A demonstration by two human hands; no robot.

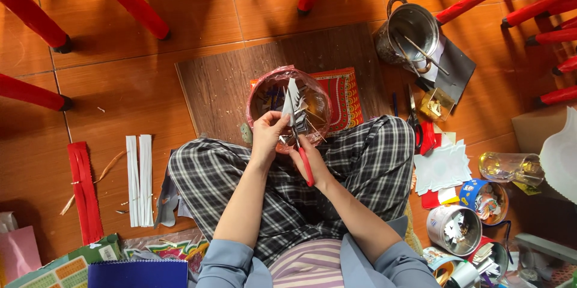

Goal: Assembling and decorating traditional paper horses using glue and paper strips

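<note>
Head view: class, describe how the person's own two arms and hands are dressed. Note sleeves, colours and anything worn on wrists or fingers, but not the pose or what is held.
Both arms wear grey-blue sleeves pushed up to about the elbows, leaving the forearms bare. The left hand and right hand are bare: no gloves, and no watch, bracelet or ring that can be made out.

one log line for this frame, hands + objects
left hand: holds silver paper strip | right hand: red-handled scissors cutting it | below: pink-rimmed bowl
</note>
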